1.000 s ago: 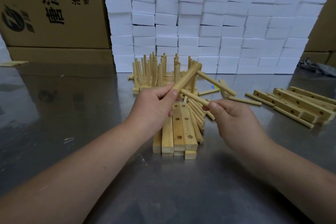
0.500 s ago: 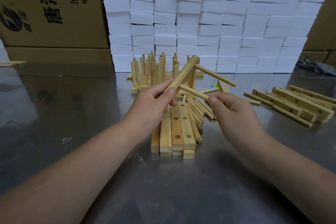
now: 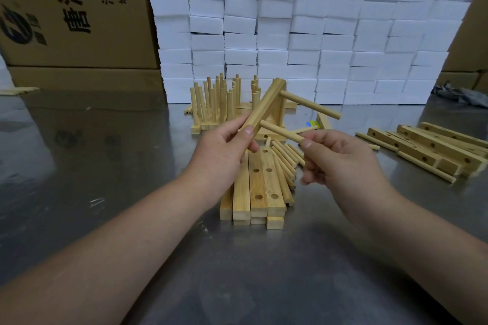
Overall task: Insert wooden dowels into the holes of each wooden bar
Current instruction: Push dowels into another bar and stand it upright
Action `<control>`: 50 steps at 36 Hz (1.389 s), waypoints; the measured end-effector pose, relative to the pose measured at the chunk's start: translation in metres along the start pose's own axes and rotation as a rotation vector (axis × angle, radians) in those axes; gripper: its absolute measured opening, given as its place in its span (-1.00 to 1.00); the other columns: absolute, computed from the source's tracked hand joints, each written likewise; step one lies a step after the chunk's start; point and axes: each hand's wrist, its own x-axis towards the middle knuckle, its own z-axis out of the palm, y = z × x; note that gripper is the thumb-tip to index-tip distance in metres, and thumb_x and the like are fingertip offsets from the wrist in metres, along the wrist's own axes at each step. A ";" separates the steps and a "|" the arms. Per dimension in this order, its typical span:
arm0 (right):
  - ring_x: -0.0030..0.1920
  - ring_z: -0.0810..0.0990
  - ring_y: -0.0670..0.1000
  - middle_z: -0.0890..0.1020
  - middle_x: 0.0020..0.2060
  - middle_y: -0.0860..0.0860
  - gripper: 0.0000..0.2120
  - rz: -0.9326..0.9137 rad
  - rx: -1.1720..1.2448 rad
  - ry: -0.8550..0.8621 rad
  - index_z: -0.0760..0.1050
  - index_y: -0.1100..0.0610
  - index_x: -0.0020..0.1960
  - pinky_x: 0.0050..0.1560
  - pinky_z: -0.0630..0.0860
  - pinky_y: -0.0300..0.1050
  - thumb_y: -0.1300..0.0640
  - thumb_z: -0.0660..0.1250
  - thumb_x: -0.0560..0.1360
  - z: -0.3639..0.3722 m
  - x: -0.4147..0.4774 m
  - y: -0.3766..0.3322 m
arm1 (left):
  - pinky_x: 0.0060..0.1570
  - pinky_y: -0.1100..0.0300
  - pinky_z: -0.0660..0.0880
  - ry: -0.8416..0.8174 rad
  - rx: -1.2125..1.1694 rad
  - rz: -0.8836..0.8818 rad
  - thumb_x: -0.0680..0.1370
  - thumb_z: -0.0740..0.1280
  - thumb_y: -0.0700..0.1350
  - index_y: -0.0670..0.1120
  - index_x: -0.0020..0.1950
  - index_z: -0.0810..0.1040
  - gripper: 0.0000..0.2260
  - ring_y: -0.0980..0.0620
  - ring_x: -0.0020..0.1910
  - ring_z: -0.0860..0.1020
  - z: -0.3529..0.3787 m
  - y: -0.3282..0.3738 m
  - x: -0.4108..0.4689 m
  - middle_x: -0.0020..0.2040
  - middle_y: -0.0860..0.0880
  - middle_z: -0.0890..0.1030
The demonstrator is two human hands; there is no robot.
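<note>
Wooden bar (image 3: 264,105) tilts in the left hand (image 3: 224,150), gripped at its lower end, one dowel (image 3: 311,104) jutting from its top. The right hand (image 3: 340,158) pinches a second dowel (image 3: 280,132), its tip now against the bar beside the left thumb, higher than a second ago. Spare bars (image 3: 253,192) lie beneath both hands.

We see a table (image 3: 79,166) of grey metal, smooth and shiny enough to mirror the boxes (image 3: 79,8), though dulled by scuffs and smears. The raised bar (image 3: 264,105) is pale planed wood, matt, with fine grain. The dowel (image 3: 280,130) stuck in it and the loose dowels (image 3: 284,163) are the same light wood, round and smooth. The stacked bars (image 3: 257,187) show warmer, streakier grain. The white blocks (image 3: 303,42) look matt and foamy. The boxes are brown matt cardboard printed in black.
</note>
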 end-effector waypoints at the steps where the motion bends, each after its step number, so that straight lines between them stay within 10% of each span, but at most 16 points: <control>1: -0.50 0.50 -0.06 0.47 -0.55 -0.07 -0.93 -0.008 0.025 -0.017 0.53 0.13 -0.07 -0.36 0.53 -0.18 0.23 0.28 0.51 0.001 -0.001 0.000 | -0.33 0.42 0.47 0.006 0.000 0.001 0.60 0.20 -0.05 0.27 0.13 0.48 -0.78 0.26 -0.32 0.47 0.000 0.000 0.000 -0.33 0.17 0.59; 9: -0.42 0.59 -0.09 0.57 -0.48 -0.06 -0.85 -0.166 0.057 -0.014 0.53 0.03 -0.05 -0.31 0.54 -0.29 0.26 0.30 0.48 0.003 -0.009 -0.007 | -0.26 0.34 0.51 -0.005 0.031 -0.013 0.61 0.17 -0.01 0.18 0.33 0.42 -0.70 0.20 -0.20 0.53 0.004 0.002 -0.003 -0.32 0.20 0.60; 30: -0.38 0.58 -0.10 0.63 -0.35 -0.06 -0.80 -0.252 0.218 0.046 0.55 0.02 -0.07 -0.28 0.54 -0.29 0.04 0.25 0.35 0.002 -0.009 -0.014 | -0.44 0.39 0.41 0.017 -0.099 -0.101 0.63 0.11 0.00 0.21 0.12 0.50 -0.79 0.28 -0.44 0.48 0.005 0.011 -0.004 -0.38 0.16 0.59; 37: -0.12 0.64 -0.06 0.67 -0.21 -0.04 -0.81 -0.330 0.006 0.050 0.51 -0.09 -0.25 -0.10 0.55 -0.27 -0.14 0.18 0.39 -0.002 -0.011 -0.011 | -0.46 0.42 0.42 0.013 -0.076 -0.053 0.62 0.13 -0.02 0.25 0.10 0.47 -0.80 0.32 -0.43 0.49 0.004 0.012 -0.004 -0.39 0.20 0.58; 45: -0.48 0.43 -0.25 0.48 -0.54 -0.18 -0.75 -0.282 -0.278 0.036 0.53 -0.12 -0.27 -0.46 0.38 -0.40 -0.21 0.16 0.37 -0.006 -0.009 -0.010 | -0.30 0.37 0.49 -0.070 0.022 -0.023 0.60 0.18 -0.01 0.22 0.25 0.46 -0.74 0.18 -0.24 0.52 0.010 0.008 -0.007 -0.33 0.19 0.58; 50: -0.37 0.44 -0.36 0.53 -0.42 -0.24 -0.70 -0.136 -0.500 -0.113 0.48 -0.26 0.02 -0.40 0.31 -0.40 0.13 0.12 0.59 -0.008 -0.002 0.000 | -0.34 0.42 0.47 -0.068 0.021 -0.005 0.61 0.17 -0.04 0.18 0.30 0.45 -0.72 0.27 -0.31 0.51 0.009 0.007 -0.008 -0.37 0.20 0.57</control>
